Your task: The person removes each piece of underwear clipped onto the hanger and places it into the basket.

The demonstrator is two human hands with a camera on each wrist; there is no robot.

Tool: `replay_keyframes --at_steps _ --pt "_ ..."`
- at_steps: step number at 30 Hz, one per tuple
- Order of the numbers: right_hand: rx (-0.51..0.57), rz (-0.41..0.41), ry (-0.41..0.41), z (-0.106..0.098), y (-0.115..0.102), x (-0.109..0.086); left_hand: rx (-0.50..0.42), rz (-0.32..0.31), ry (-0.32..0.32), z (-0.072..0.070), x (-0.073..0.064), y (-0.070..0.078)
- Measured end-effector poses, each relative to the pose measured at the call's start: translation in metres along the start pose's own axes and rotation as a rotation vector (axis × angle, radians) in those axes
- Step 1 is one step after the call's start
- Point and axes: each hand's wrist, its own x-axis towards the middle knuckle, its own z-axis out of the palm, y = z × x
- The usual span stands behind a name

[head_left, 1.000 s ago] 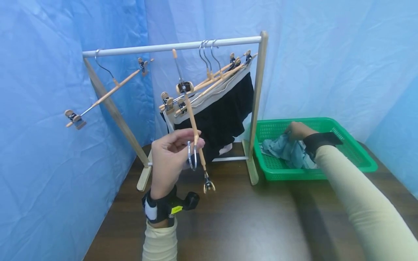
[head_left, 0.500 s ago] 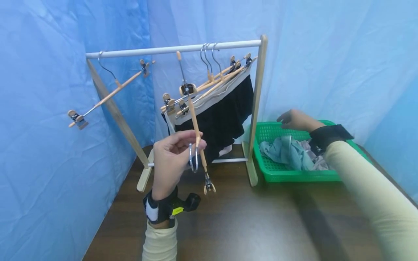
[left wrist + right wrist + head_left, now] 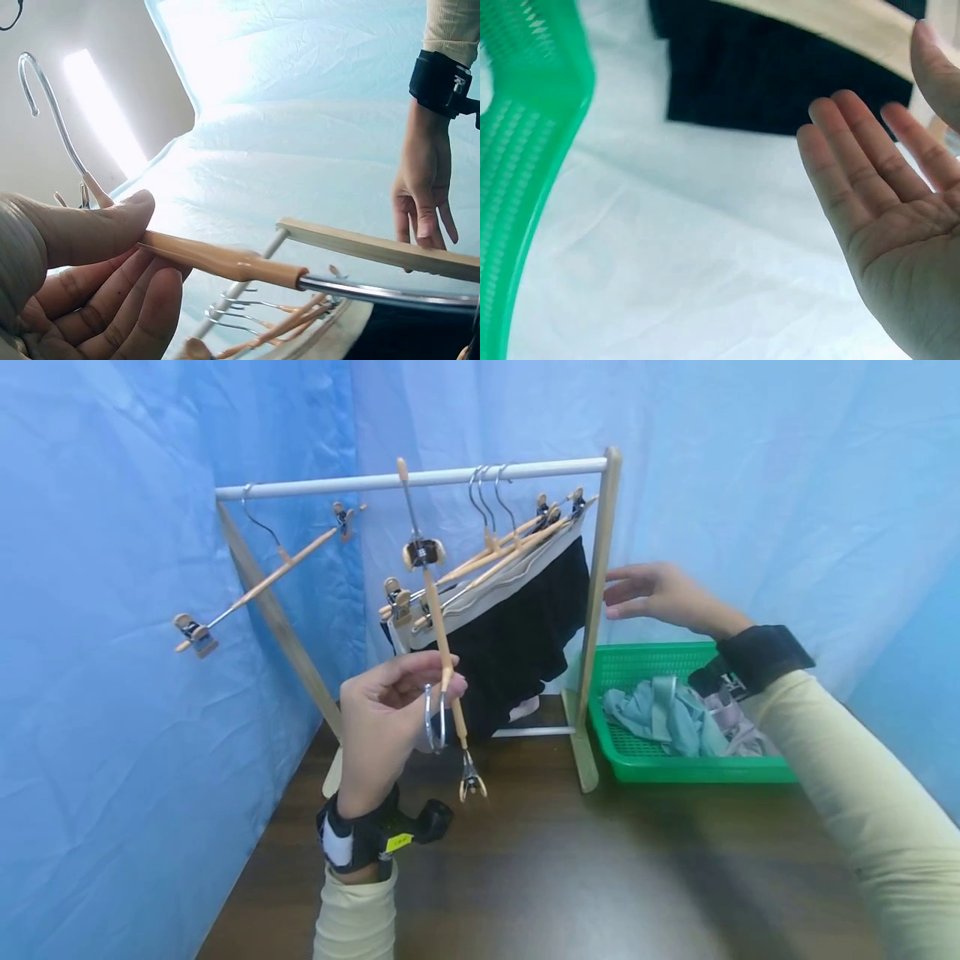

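Note:
My left hand (image 3: 390, 710) pinches a clip hanger (image 3: 442, 631) by the middle of its wooden bar, in front of the rack. The hanger's metal hook points down toward me in the head view, and its two clips carry no cloth. In the left wrist view, thumb and fingers press on the wooden bar (image 3: 225, 259). My right hand (image 3: 667, 597) hangs in the air beside the rack's right post, above the basket, holding nothing; its fingers are extended in the right wrist view. Teal and greyish-lilac cloths (image 3: 675, 714) lie crumpled in the green basket (image 3: 697, 770).
A wooden rack with a white rail (image 3: 337, 485) stands on the brown table (image 3: 570, 877). Several hangers hang on it: a bare one (image 3: 277, 564) at left, and others at right bearing black garments (image 3: 517, 627) with light waistbands. Blue curtains (image 3: 750, 460) surround the table.
My right hand has let go of the teal cloth, risen out of the basket and moved left toward the rack. The left hand keeps its grip on the hanger, almost in place.

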Motion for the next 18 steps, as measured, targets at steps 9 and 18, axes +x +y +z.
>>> replay_keyframes --at_steps 9,18 --pt "0.106 -0.036 0.081 0.012 -0.022 0.005 0.084 0.091 -0.015 -0.01 0.014 0.025" --pt "0.148 -0.096 0.168 0.029 -0.028 0.002 0.146 0.099 0.046 -0.029 0.027 0.046"
